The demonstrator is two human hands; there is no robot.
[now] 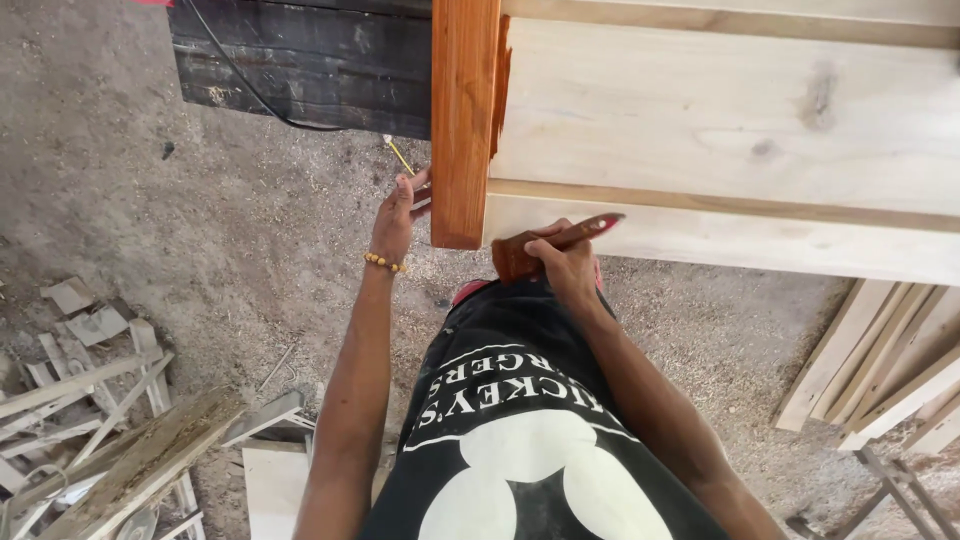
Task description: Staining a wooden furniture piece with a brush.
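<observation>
The right hand is closed around the handle of a paintbrush, fingers curled over it. The reddish handle tip points right and slightly up, and the brown bristles sit at the left end, just below the lower edge of the pale horizontal board and just right of the stained post. The bristles appear to be at or touching the underside of the lower pale rail; exact contact is hard to tell.

The left hand is on the other side of the same post, fingers half open and resting against its left face near the bottom end. A beaded bracelet circles that wrist. The post is an upright piece of wood coloured orange-brown, in contrast to the unstained boards that join it on the right.

Between the two arms is the person's black shirt with a white print. Far left, behind the post, is a dark, blackened plank with a black cable running across it. The floor is covered in sawdust. Near left lies a heap of scrap wood offcuts, and on the right several pale wooden slats lean together.
</observation>
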